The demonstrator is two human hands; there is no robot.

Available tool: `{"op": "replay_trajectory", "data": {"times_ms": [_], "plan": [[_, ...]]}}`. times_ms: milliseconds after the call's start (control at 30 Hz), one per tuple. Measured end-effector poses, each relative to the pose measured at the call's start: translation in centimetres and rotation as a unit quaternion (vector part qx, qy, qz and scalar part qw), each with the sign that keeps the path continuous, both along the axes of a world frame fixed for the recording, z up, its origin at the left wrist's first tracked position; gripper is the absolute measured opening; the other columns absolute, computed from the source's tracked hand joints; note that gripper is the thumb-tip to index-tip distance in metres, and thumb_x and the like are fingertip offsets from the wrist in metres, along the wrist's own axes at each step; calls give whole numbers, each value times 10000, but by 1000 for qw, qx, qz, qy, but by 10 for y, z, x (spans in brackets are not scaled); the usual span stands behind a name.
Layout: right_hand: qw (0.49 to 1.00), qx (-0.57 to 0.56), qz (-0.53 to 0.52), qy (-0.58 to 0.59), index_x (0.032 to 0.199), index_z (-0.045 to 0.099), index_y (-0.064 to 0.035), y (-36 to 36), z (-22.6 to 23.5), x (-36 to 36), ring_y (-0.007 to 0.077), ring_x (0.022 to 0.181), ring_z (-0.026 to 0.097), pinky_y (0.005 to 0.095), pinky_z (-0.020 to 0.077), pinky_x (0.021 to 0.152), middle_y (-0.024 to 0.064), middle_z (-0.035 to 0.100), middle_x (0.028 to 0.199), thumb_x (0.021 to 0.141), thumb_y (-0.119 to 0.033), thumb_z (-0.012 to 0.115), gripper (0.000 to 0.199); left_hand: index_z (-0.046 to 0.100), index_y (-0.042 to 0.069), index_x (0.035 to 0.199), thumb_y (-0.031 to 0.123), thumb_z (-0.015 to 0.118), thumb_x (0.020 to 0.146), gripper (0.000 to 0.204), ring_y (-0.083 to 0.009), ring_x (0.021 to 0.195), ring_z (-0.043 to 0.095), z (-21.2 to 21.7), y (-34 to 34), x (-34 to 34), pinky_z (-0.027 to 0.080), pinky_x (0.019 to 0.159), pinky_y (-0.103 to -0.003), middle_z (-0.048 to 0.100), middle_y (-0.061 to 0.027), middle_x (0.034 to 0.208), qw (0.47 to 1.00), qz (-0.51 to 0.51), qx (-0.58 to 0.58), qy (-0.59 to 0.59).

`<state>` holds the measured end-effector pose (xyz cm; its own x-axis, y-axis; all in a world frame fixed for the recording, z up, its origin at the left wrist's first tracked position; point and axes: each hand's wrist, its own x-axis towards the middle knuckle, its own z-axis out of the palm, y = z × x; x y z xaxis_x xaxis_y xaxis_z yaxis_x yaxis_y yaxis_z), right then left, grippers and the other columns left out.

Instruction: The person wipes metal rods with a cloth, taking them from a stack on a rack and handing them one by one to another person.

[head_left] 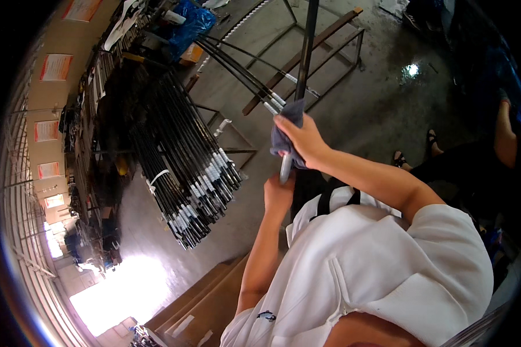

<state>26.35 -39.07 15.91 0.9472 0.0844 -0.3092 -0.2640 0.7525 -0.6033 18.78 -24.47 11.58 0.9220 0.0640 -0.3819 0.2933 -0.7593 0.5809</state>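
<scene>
A long dark rod [307, 55] with a bare silver end [285, 168] runs from the top of the view down to my hands. Around it, just above the silver end, a grey-purple cloth [286, 136] is wrapped, and my right hand [305, 139] is closed over cloth and rod together. Lower down, my left hand [279, 194] grips the silver end in a fist. Close behind the cloth lie a few thin black rods [243, 73] with white-wrapped tips, resting on a metal frame.
To the left is a large bundle of black rods [185, 156] with white bands near their ends. A metal stand [353, 58] is ahead; brown cardboard [208, 295] lies below left. At the right, another person's sandalled foot [400, 159] shows on the grey floor.
</scene>
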Motion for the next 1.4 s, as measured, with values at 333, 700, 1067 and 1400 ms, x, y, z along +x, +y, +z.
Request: {"op": "replay_trajectory", "data": {"times_ms": [333,700,1067,1400], "plan": [[950,-184,-250,7,858,526,-83,-182,70,170,199,359,438,307,343,311,72,470,529,842,-407,560,326,606,44,769,211,613,730,172,-374,689,593,-90,265,-249,455,614,-455,598,-203,722,968,20,246,46],[939,-184,-276,-94,930,545,-7,-253,60,209,236,705,595,332,512,631,103,599,820,812,-208,613,243,559,-11,978,403,653,771,473,-367,810,607,-130,209,-95,461,695,-417,619,-212,832,981,187,49,28],[939,-41,-106,325,1074,484,33,-113,-150,-70,286,806,558,389,476,732,169,568,909,759,-205,479,395,480,2,928,278,579,846,304,-259,605,544,-306,-24,275,419,538,-366,553,-143,717,915,319,-242,-57],[765,-71,-365,525,1043,485,-11,-104,-132,-101,276,765,553,386,474,717,134,570,913,732,-179,490,354,348,-72,1121,223,636,759,548,-437,977,513,-339,-85,350,436,812,-445,499,-294,1075,979,192,-69,0]]}}
